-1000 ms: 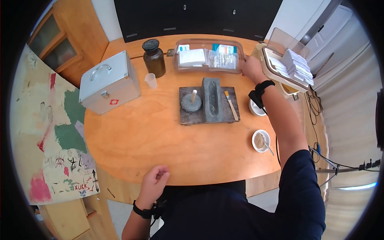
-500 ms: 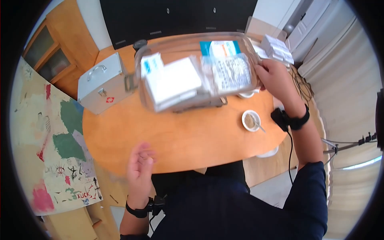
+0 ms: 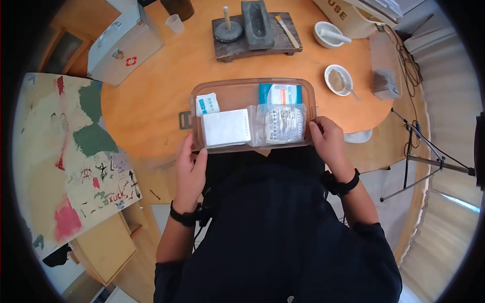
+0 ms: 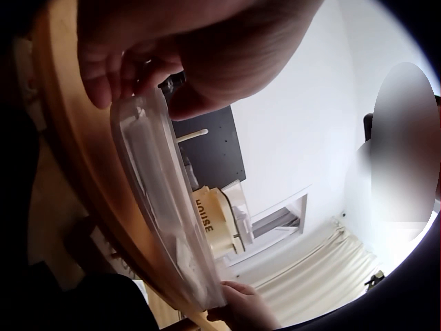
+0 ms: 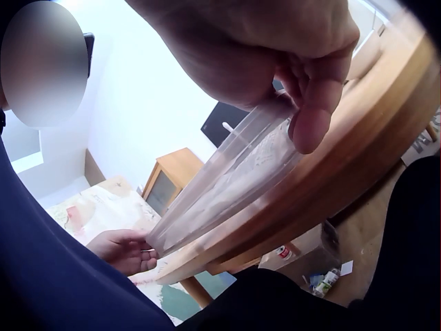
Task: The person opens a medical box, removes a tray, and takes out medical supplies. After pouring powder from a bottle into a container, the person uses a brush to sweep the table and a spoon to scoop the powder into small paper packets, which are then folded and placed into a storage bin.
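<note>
A shallow clear plastic tray (image 3: 255,82) is at the table's near edge, in front of my body. My right hand (image 3: 329,143) grips its right end, thumb and fingers about the rim in the right wrist view. At the near left corner my left hand (image 3: 191,174) holds the tray between thumb and fingers, as the left wrist view shows. Inside lie a stack of white packets (image 3: 226,128), a clear bag with printed white packets (image 3: 285,124), a teal and white packet (image 3: 281,94) and a small white and blue packet (image 3: 207,104).
Beyond the tray, a dark wooden stand (image 3: 237,50) bears a stone trough (image 3: 258,25), a stone wheel (image 3: 228,32) and a brush (image 3: 288,31). To the right are a bowl of brown powder (image 3: 331,69) and a mortar (image 3: 323,26). A silver case (image 3: 124,48) stands left.
My right hand has brought the tray from the back of the table to the near edge. My left hand has risen from the table's front and taken hold of the left corner.
</note>
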{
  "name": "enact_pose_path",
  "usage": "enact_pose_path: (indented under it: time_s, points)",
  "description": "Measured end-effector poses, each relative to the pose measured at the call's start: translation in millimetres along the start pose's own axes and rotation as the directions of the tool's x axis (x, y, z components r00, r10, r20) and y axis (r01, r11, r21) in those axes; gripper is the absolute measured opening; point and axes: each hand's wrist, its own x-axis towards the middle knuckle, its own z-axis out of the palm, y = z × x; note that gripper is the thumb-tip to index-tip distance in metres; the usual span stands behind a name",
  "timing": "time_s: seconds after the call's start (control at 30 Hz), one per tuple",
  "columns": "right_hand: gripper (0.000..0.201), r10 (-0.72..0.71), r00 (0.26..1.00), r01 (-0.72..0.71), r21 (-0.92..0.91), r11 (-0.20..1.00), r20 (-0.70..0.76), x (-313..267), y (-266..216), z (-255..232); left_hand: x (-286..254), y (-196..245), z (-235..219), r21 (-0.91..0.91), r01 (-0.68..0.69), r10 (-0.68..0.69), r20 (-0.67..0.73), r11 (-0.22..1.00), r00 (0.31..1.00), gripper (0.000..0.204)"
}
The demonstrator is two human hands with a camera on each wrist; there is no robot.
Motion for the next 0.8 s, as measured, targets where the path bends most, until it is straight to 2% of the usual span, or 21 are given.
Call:
enact_pose_path:
  time_s: [0.03,0.1,0.17,0.2,0.23,0.27,0.3,0.33,0.37,0.4,0.43,0.5,0.53,0.67,0.73,0.77,0.8]
  points:
    - [0.017,0.04,0.999,-0.041,0.039,0.998,0.01,3.7,2.1,4.3,7.1,-6.0,3.4,0.081,-0.008,0.007,0.015,0.997,1.0,0.048]
    - [0.018,0.038,0.999,-0.038,-0.008,0.999,0.011,8.7,2.9,4.4,10.3,-11.8,6.3,0.115,-0.016,0.02,-0.032,0.993,0.999,0.05]
    - [0.022,-0.001,0.999,-0.001,-0.044,0.999,-0.035,13.4,2.4,4.3,12.4,-9.6,5.5,0.135,0.076,-0.083,0.046,0.988,0.996,0.049]
    - [0.025,0.035,0.999,-0.035,-0.022,0.999,-0.014,15.0,2.6,2.4,10.8,-14.7,5.9,0.152,0.049,-0.045,-0.027,0.987,0.999,0.05]
    - [0.025,0.044,0.999,-0.044,-0.019,0.999,-0.005,15.7,0.1,0.1,11.7,-7.6,5.7,0.157,0.06,-0.056,-0.026,0.986,0.998,0.05]
    - [0.025,0.014,0.998,-0.017,-0.045,0.999,-0.06,16.3,-3.2,-3.2,13.4,8.0,5.4,0.379,-0.062,0.086,-0.048,0.923,0.995,0.052]
    - [0.026,-0.015,0.993,0.007,-0.074,0.997,-0.114,16.6,-6.7,-6.6,15.1,23.5,5.3,0.581,-0.168,0.228,-0.032,0.797,0.973,0.053]
    - [0.022,-0.037,0.99,0.025,-0.089,0.996,-0.133,17.0,-11.0,-9.5,21.5,37.7,6.1,0.583,-0.158,0.214,-0.027,0.797,0.977,0.053]
    - [0.022,-0.026,0.992,0.015,-0.089,0.996,-0.124,18.8,-14.7,-11.1,34.2,51.4,8.6,0.643,-0.335,0.299,0.169,0.689,0.939,0.056]
    - [0.019,-0.08,0.989,0.071,-0.075,0.995,-0.124,19.8,-18.5,-11.4,45.1,60.3,11.9,0.655,-0.508,0.352,0.368,0.559,0.861,0.06]
    - [0.015,-0.134,0.983,0.127,-0.06,0.99,-0.128,20.5,-22.1,-11.6,53.5,64.7,16.4,0.655,-0.507,0.34,0.375,0.561,0.862,0.06]
    - [0.013,-0.145,0.985,0.144,-0.016,0.99,-0.098,24.0,-31.6,-11.4,67.3,70.6,25.2,0.629,-0.581,0.249,0.539,0.517,0.805,0.068]
    - [0.011,-0.171,0.982,0.173,0.026,0.985,-0.075,25.5,-35.1,-11.1,72.0,73.0,27.5,0.617,-0.588,0.23,0.563,0.522,0.794,0.069]
    - [0.01,-0.196,0.979,0.199,0.048,0.979,-0.063,27.0,-37.5,-11.1,83.3,72.3,29.7,0.632,-0.594,0.149,0.613,0.497,0.776,0.068]
    - [0.01,-0.206,0.976,0.21,0.045,0.977,-0.076,25.6,-36.6,-11.4,83.3,76.8,26.8,0.624,-0.527,0.12,0.574,0.577,0.81,0.07]
    - [0.01,-0.197,0.977,0.202,0.054,0.978,-0.086,25.0,-36.9,-11.9,83.6,79.0,24.2,0.626,-0.536,0.116,0.583,0.567,0.804,0.07]
    - [0.01,-0.199,0.977,0.204,0.067,0.977,-0.075,25.1,-37.7,-12.9,84.2,80.5,21.3,0.598,-0.52,0.148,0.558,0.61,0.816,0.072]
